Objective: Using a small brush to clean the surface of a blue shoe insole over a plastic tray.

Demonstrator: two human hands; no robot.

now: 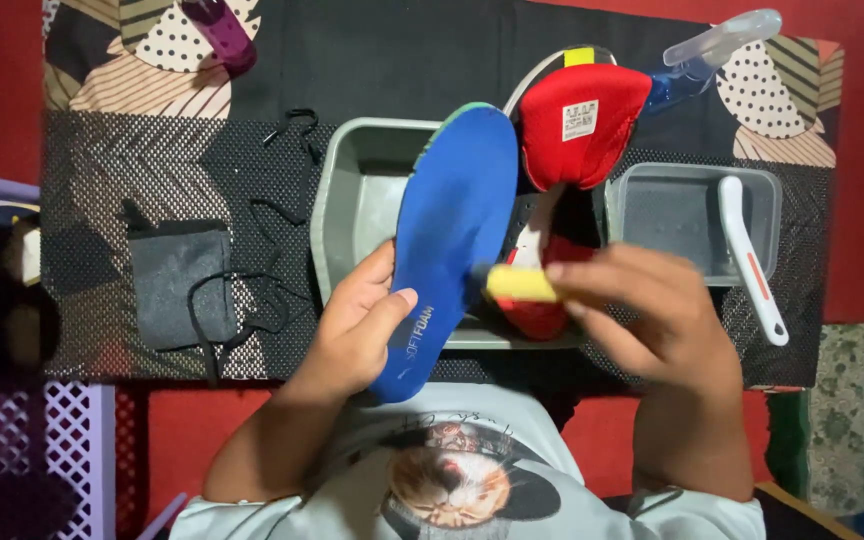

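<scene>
A: Gripping a blue insole [455, 235] at centre, tilted up toward twelve o'clock over the grey basin [352, 200], presumably so drips fall inside.

B: Held how?

A: Clasped near the heel by the left hand [352, 330], thumb pressed on the top face, fingers behind. Steadied that way, apparently, for scrubbing.

B: And at three o'clock?

A: Right hand [647, 315], fingers pinched together on a small yellow brush [520, 283], touching the insole's edge.

B: Further out?

A: Red shoe [572, 130] propped in the basin at one o'clock; smaller grey tray [672, 215] with a white brush [749, 255] at three; dark pouch [180, 285] and black laces [272, 300] at nine, on the mesh-covered worktop [92, 180].
</scene>
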